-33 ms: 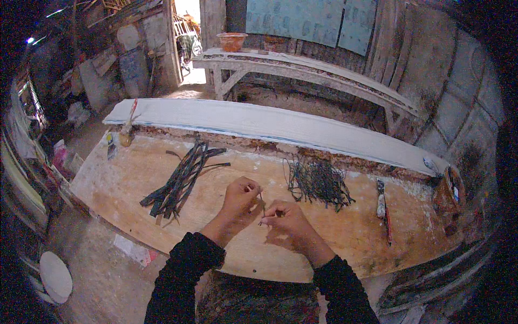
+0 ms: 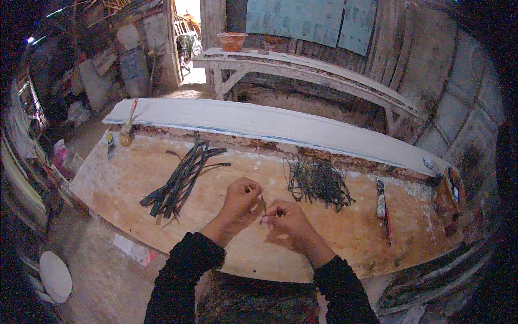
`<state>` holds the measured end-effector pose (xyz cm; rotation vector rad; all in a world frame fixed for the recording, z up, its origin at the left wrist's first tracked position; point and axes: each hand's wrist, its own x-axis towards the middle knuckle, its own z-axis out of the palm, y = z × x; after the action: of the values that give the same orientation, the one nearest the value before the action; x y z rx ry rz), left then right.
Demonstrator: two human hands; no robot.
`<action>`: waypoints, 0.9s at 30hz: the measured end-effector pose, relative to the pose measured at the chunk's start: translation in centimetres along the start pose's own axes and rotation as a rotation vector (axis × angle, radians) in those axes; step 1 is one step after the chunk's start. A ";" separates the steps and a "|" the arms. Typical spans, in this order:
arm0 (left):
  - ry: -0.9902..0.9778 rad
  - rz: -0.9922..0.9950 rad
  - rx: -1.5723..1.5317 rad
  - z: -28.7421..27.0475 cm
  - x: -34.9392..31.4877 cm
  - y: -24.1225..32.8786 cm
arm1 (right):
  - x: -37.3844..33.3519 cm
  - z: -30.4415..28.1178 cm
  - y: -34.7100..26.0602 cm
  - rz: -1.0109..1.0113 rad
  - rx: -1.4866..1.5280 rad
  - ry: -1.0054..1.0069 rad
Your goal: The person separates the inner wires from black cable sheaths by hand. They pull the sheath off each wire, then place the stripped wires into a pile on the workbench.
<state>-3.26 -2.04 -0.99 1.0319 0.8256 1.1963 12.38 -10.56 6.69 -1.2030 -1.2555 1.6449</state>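
Above the middle of the wooden board (image 2: 226, 162), near its front, my two hands are close together. My left hand (image 2: 242, 197) is closed, thumb and fingertips pinching the upper end of a thin dark strip (image 2: 263, 200). Slightly lower and to the right, my right hand (image 2: 291, 221) pinches the same strip near its lower end. Flat black strips (image 2: 181, 181) lie in a loose, crossed bundle to the left of my hands. On the right spreads a heap of thin, twisted dark strands (image 2: 321, 182), beyond my right hand and apart from it.
A long white-covered ledge (image 2: 259, 121) borders the board's far side. A brush (image 2: 128, 129) leans at the far left. A red-handled tool (image 2: 386, 216) and a brown container (image 2: 448, 191) are at the right. Behind stands a bench (image 2: 302, 62) with an orange bowl (image 2: 232, 41).
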 end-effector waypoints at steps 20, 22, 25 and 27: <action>-0.726 0.152 0.311 1.9 -1.1 -2.9 | 6.4 -5.5 5.0 -0.433 -0.236 0.636; -0.752 0.081 0.342 2.9 -2.4 0.2 | 6.1 -5.6 5.2 -0.438 -0.234 0.619; -0.774 -0.135 0.378 3.6 -3.5 2.7 | 6.3 -5.7 5.4 -0.448 -0.272 0.614; -0.762 -0.063 0.343 3.1 -2.9 1.4 | 6.8 -5.8 6.2 -0.510 -0.320 0.630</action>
<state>-1.45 -5.44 1.32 1.5873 0.4481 0.5254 15.85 -4.21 -1.45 -1.3056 -1.2837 0.6376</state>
